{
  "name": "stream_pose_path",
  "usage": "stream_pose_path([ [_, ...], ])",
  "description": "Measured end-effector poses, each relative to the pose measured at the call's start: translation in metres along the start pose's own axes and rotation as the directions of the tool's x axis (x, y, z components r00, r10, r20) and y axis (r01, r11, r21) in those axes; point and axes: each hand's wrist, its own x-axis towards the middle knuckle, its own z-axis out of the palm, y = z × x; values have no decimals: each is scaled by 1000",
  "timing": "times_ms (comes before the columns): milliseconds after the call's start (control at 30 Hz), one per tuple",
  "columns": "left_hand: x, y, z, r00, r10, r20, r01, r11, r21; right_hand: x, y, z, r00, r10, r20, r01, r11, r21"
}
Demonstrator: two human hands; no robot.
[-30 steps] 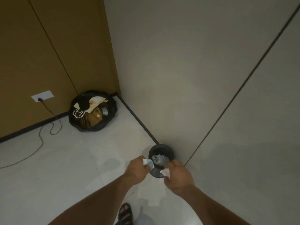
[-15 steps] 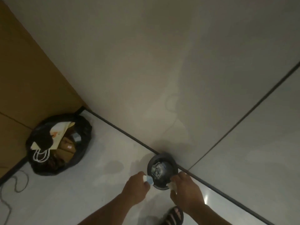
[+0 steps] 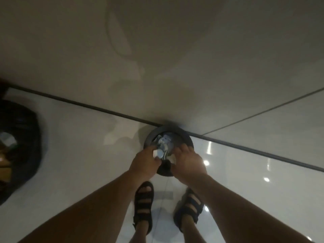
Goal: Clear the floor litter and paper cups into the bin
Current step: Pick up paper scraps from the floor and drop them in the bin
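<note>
Currently, the bin (image 3: 186, 138), a small dark round container, is positioned on the floor directly against the base of the wall, and crumpled white and blue litter (image 3: 164, 140) is seen inside it. A small white scrap (image 3: 156, 153) is gripped in the curled fingers of the left hand (image 3: 143, 163) over the near left rim. A second white scrap (image 3: 173, 157) is held under the curled fingers of the right hand (image 3: 188, 161) over the near right rim. Both feet, in dark strapped sandals (image 3: 143, 202), are placed just behind the bin on the glossy pale floor (image 3: 78, 146). A black rubbish bag (image 3: 22, 134) is located well apart at the left edge
</note>
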Motion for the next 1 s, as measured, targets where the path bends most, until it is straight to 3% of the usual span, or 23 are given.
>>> stream_pose_path([
  [200, 18, -26, 2, 997, 48, 55, -46, 998, -47, 13, 4, 34, 995, 90, -39, -87, 994, 72],
  [433, -31, -23, -35, 985, 5, 175, -19, 997, 79, -43, -16, 1, 981, 188, -50, -182, 977, 113],
  [733, -139, 105, -108, 936, 271, 225, -317, 928, 199, -173, -54, -115, 914, 364, -177, -332, 925, 187],
  [1000, -235, 193, -101, 822, 411, 395, -560, 712, 424, -300, -49, -183, 815, 525, -243, -460, 843, 280],
])
